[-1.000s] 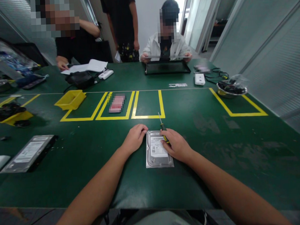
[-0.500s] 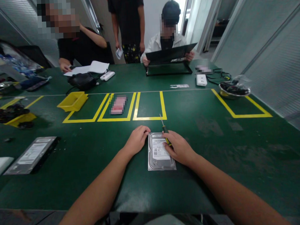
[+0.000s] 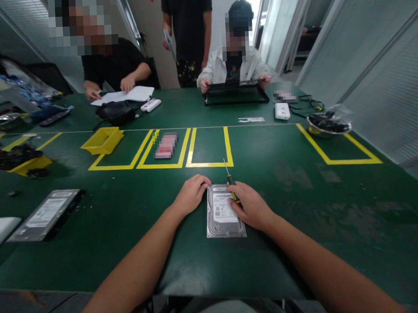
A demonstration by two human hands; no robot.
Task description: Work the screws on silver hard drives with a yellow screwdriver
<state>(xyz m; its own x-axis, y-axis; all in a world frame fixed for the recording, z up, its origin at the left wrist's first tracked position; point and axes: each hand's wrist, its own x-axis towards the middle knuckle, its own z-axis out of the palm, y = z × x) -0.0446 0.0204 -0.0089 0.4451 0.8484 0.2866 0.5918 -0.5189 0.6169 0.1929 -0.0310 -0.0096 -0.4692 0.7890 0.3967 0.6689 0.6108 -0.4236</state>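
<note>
Nothing moved | left hand (image 3: pixel 193 192) curled beside flat metal hard drive (image 3: pixel 224 211) | right hand (image 3: pixel 252 206) gripping screwdriver (image 3: pixel 230 178) (slim)

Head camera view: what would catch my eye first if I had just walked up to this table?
Probably the silver hard drive lying flat on the green table right in front of the person, with the left hand at its far-left corner and the right hand on its right edge, in whose grip is a small screwdriver. Next, the yellow taped boxes beyond it, and a second hard drive at the left.
</note>
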